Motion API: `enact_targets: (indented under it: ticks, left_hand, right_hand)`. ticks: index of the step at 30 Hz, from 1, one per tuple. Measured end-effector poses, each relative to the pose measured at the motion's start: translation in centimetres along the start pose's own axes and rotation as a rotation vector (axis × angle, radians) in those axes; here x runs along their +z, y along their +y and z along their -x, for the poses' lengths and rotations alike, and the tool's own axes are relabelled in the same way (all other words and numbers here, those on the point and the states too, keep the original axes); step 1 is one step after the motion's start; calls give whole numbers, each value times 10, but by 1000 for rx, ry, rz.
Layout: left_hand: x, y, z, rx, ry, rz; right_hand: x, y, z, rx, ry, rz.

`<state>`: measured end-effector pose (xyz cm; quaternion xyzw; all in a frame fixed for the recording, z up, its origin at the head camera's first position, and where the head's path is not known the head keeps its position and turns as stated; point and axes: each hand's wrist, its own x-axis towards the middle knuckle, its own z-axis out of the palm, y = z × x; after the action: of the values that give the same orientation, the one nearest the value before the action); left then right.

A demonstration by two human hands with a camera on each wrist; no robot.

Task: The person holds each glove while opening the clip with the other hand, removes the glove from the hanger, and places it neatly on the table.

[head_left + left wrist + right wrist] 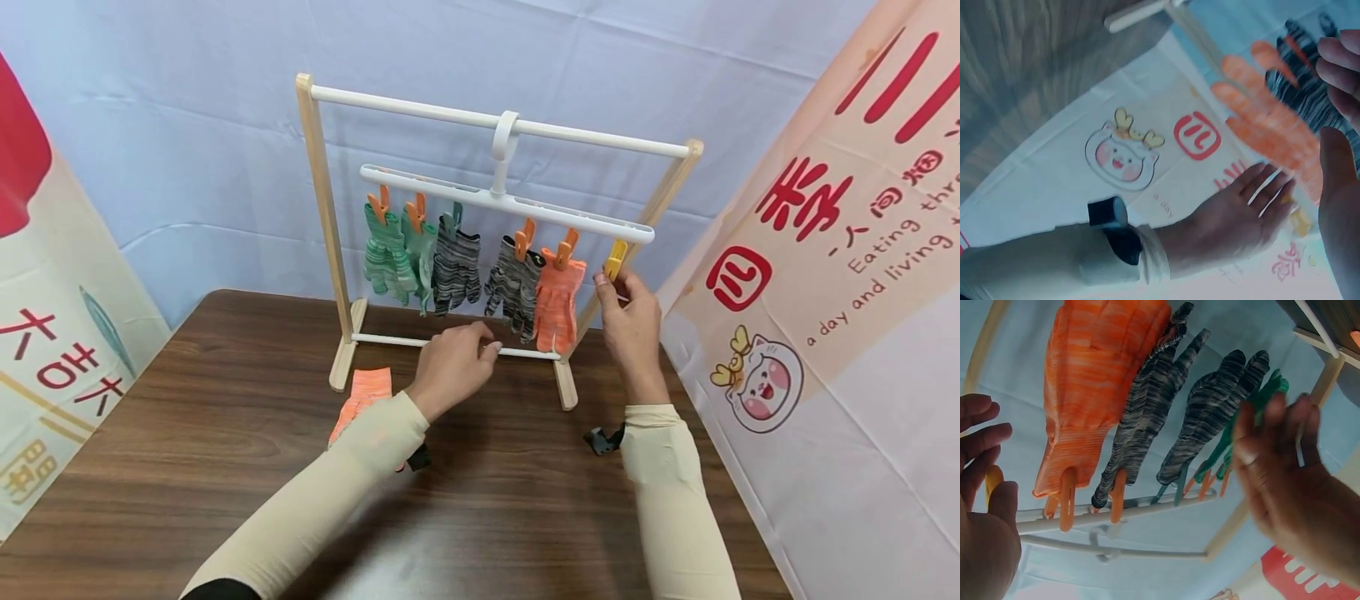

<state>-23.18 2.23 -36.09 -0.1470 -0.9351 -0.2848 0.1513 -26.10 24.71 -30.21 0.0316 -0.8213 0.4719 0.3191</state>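
Observation:
At the right end of the white hanger [506, 204] is a yellow clothespin [616, 260]. My right hand [633, 333] has thumb and fingertips around its lower end, as the right wrist view shows too. My left hand [457, 362] holds nothing, its fingers loosely bent, in front of the lower rod. Just right of it hangs an orange glove [556, 304] from an orange clothespin [567, 247]. Two dark striped gloves [1147, 409] hang beside that one, and green gloves [388, 260] hang farther left. Another orange glove [369, 387] lies on the table, partly hidden by my left forearm.
A stand with wooden legs [326, 208] and a white top rod [405, 107] carries the hanger by its hook. Brown tabletop [187, 417] spreads in front. Printed cloths [847, 275] line both sides, and a pale cloth stands behind. Dark straps show at both wrists.

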Motion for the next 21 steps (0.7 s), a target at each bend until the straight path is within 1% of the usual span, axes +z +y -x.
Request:
enact_targets:
  ticks: [5,7,15,21]
  left_hand:
    - [3,19,-7,101,48,100]
    - [4,24,-10,130,60,129]
    - [2,39,-18,189,95,201]
    - [0,48,-23,229,121,212]
  right_hand:
    - [2,-1,2,23,-8,20]
    - [2,-1,3,32,-17,23]
    - [4,-2,6,57,-30,21]
    - [6,-1,6,72,-36,43]
